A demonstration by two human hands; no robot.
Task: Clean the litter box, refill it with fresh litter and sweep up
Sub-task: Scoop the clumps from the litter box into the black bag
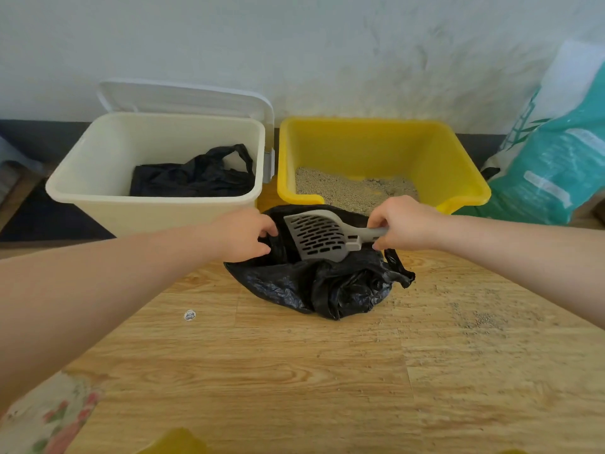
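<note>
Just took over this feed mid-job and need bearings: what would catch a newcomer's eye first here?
The bright yellow litter box against the wall, with litter low inside it. In front, the right hand holds a grey slotted scoop over a black bag on the wooden floor, while the left hand grips the bag's edge. Left of the box stands a cream bin, lid up.

1 head-worn wide-angle view looks forward and down, close over the floor, facing the wall.
</note>
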